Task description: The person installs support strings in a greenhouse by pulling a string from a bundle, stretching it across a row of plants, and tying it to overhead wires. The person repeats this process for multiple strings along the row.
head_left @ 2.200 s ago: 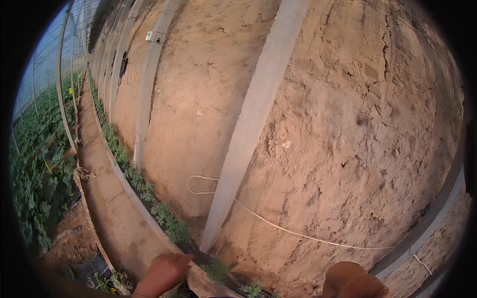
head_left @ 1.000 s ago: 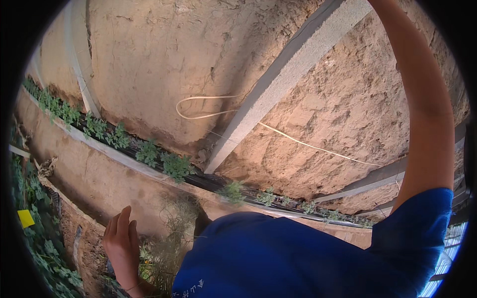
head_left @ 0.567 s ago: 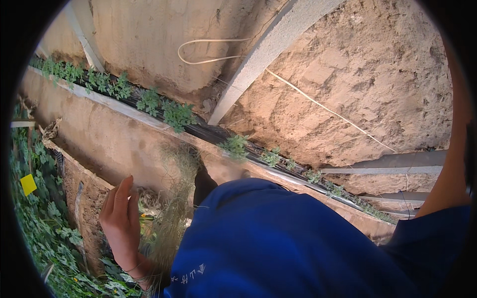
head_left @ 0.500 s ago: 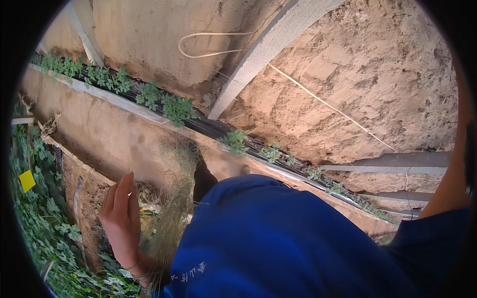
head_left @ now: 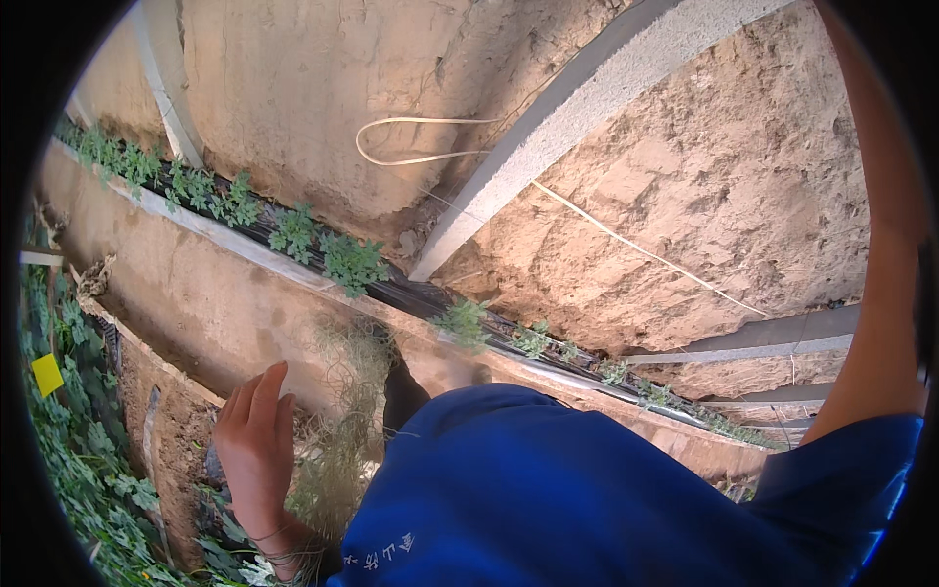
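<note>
My left hand (head_left: 256,440) hangs at the lower left, its fingers stretched out and lying close together, with nothing gripped. A loose tangle of thin, pale green twine (head_left: 342,460) drapes beside it, some strands looped round the wrist. Whether the tangle rests on the forearm or hangs from the body cannot be made out. My right arm (head_left: 871,303) is raised along the right rim of the head view, and its hand lies outside the picture.
Leafy young plants (head_left: 354,262) grow in a row along black sheeting beside a narrow walkway (head_left: 225,284). A grey concrete post (head_left: 548,127) leans against the earth wall (head_left: 685,186), near a pale cord loop (head_left: 364,142). A yellow card (head_left: 47,375) hangs among dense foliage at left.
The view has shifted, so the wall and plants sit lower in it. More of my raised right arm shows. My left hand appears slightly lower and further right, its fingers still stretched.
</note>
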Available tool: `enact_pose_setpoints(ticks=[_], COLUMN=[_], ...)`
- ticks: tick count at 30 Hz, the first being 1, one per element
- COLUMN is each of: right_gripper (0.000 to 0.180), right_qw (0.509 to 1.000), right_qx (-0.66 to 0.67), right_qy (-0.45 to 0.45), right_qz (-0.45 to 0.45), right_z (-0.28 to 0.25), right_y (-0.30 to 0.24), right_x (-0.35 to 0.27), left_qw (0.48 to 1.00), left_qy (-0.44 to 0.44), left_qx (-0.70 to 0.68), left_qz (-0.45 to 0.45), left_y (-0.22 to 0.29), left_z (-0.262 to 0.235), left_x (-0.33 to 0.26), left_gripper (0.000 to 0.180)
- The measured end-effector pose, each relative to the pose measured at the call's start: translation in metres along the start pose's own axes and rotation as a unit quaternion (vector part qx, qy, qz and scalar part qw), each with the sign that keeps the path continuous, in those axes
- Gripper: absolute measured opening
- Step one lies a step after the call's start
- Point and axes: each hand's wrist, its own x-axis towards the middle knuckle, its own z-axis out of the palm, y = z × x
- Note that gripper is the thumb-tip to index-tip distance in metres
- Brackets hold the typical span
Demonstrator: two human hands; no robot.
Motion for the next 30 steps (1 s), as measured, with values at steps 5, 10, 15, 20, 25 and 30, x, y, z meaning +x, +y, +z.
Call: enact_pose_setpoints(ticks=[5, 10, 15, 20, 25, 30], right_gripper=[0.023, 0.025, 0.038, 0.022, 0.029, 0.038], right_qw=[0.999, 0.988, 0.983, 0.990, 0.995, 0.989], right_qx=[0.007, 0.026, -0.068, -0.033, 0.052, 0.046], right_qy=[-0.027, -0.117, -0.156, -0.135, -0.084, -0.117], right_qz=[0.037, 0.100, -0.072, 0.026, -0.031, -0.075], right_z=[-0.010, -0.008, 0.008, 0.044, 0.041, 0.024], right_y=[0.009, 0.034, 0.059, 0.077, 0.079, 0.066], right_x=[0.018, 0.057, 0.083, 0.089, 0.072, 0.060], left_qw=[0.999, 0.998, 0.994, 0.991, 0.989, 0.987], left_qy=[0.000, -0.003, 0.030, 0.022, 0.058, 0.088], left_qx=[-0.002, -0.010, 0.008, 0.038, 0.057, 0.061], left_qz=[0.035, 0.055, 0.101, 0.125, 0.128, 0.121], left_y=[-0.002, -0.007, -0.016, -0.011, 0.004, 0.021], left_z=[-0.007, -0.001, 0.001, -0.002, -0.008, -0.007], left_x=[0.020, 0.024, 0.024, 0.018, 0.000, -0.019], left_gripper=[0.031, 0.033, 0.029, 0.031, 0.030, 0.030])
